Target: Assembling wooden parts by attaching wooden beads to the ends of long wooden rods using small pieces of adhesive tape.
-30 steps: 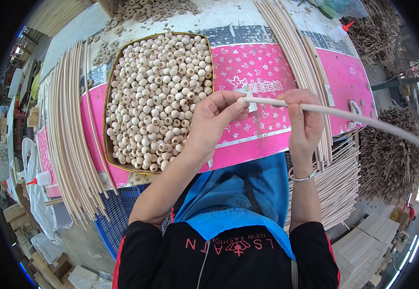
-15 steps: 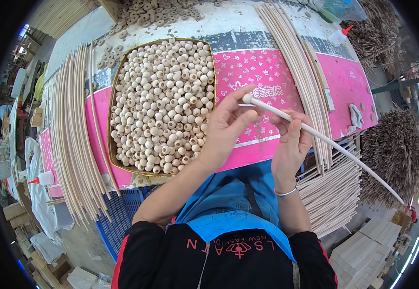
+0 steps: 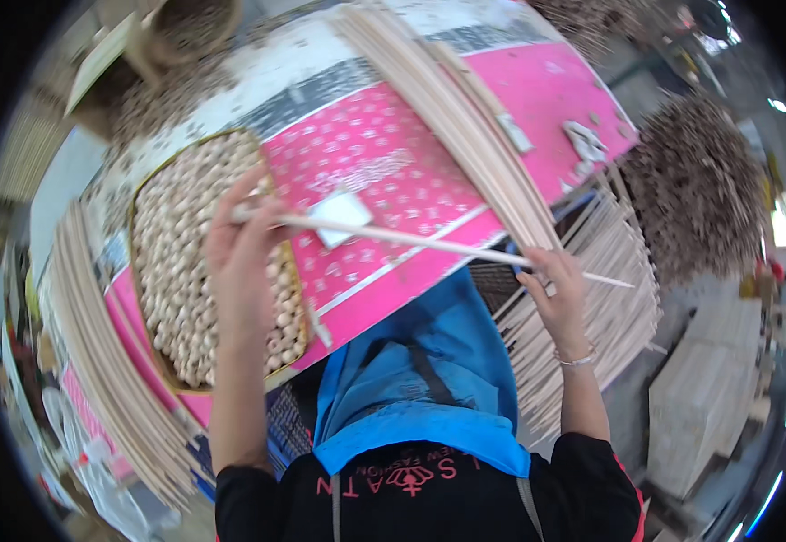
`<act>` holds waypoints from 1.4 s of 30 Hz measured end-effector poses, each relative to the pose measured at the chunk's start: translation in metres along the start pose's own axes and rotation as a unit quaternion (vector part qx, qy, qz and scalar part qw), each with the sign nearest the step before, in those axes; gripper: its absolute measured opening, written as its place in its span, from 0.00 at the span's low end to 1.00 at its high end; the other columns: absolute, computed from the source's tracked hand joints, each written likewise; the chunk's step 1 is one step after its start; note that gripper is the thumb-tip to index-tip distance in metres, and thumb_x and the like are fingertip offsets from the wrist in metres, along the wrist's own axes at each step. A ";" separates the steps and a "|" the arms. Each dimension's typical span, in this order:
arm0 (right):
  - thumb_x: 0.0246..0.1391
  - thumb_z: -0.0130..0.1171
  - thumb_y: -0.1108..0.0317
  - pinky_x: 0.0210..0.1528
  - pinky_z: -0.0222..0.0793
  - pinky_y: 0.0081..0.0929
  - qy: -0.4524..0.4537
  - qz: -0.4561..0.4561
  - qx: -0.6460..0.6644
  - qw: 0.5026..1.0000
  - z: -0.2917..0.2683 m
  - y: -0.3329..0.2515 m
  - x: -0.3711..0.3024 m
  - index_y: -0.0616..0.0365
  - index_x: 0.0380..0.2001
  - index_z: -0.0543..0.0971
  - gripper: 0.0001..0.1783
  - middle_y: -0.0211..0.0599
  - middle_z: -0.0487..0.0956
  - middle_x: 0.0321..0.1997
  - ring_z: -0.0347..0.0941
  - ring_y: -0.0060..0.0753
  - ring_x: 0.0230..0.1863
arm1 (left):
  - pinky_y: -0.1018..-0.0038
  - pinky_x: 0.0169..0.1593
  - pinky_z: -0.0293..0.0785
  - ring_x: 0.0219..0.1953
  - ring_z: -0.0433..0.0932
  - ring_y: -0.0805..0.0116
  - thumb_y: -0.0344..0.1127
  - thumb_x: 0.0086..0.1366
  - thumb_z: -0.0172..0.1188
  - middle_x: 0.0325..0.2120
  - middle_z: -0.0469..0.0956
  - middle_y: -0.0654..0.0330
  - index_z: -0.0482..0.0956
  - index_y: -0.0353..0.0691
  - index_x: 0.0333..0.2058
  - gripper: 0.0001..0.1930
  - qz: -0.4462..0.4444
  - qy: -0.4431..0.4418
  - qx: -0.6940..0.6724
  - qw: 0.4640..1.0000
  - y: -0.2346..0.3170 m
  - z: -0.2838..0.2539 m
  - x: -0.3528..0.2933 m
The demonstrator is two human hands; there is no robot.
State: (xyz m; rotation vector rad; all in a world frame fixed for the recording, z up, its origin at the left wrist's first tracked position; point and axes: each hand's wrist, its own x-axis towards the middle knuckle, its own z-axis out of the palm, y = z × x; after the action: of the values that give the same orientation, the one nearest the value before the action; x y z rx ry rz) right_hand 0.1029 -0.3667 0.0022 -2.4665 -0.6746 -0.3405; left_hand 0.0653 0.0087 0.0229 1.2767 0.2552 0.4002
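Note:
A long pale wooden stick (image 3: 429, 242) runs slantwise across the front of me, its thin tip at the right. Its left end lies between the fingers of my left hand (image 3: 246, 230), which hovers over the bead tray; the fingers hide most of that end. My right hand (image 3: 557, 291) is closed round the stick near its tip, above a pile of sticks. Under my left hand is the yellow-rimmed tray (image 3: 295, 287), full of round wooden beads (image 3: 185, 262) with holes. Motion smears both hands slightly.
Loose sticks lie in a bundle (image 3: 465, 135) across the pink-covered table (image 3: 555, 90) and in another bundle (image 3: 95, 352) at the left. A white rectangular piece (image 3: 342, 217) lies under the stick. More sticks (image 3: 582, 316) are piled by the table's front edge, with a brown bundle (image 3: 695, 181) beyond.
The view has swung, shifting the table leftward and tilting it. My hands have moved apart along the stick, the right sliding toward its tip, the left still at the other end.

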 end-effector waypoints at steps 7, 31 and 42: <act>0.58 0.64 0.70 0.30 0.67 0.28 -0.079 0.135 0.225 0.962 0.024 0.013 -0.064 0.60 0.38 0.84 0.07 0.38 0.75 0.25 0.74 0.35 0.27 | 0.54 0.67 0.66 0.40 0.79 0.66 0.39 0.80 0.40 0.30 0.74 0.63 0.72 0.32 0.54 0.17 0.094 -0.087 -0.062 0.990 0.011 0.013 0.021; 0.60 0.59 0.74 0.48 0.72 0.23 0.224 0.195 0.074 0.952 0.013 0.174 -0.041 0.62 0.49 0.81 0.14 0.41 0.81 0.46 0.77 0.33 0.43 | 0.70 0.58 0.72 0.47 0.78 0.69 0.34 0.75 0.50 0.44 0.81 0.57 0.70 0.35 0.64 0.21 -0.215 -0.172 0.057 0.960 -0.036 0.044 -0.040; 0.57 0.61 0.63 0.40 0.74 0.45 0.022 0.118 -0.114 0.986 0.059 0.144 0.080 0.54 0.35 0.84 0.09 0.44 0.81 0.33 0.79 0.52 0.37 | 0.72 0.53 0.75 0.44 0.79 0.70 0.32 0.74 0.51 0.43 0.81 0.57 0.74 0.34 0.60 0.19 -0.142 -0.128 0.092 0.977 -0.011 -0.007 -0.032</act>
State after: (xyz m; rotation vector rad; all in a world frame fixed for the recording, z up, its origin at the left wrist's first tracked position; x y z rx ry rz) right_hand 0.2525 -0.4054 -0.0806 -2.7122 -0.3330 -0.3975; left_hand 0.0357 -0.0017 0.0092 1.4331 0.2556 -0.0359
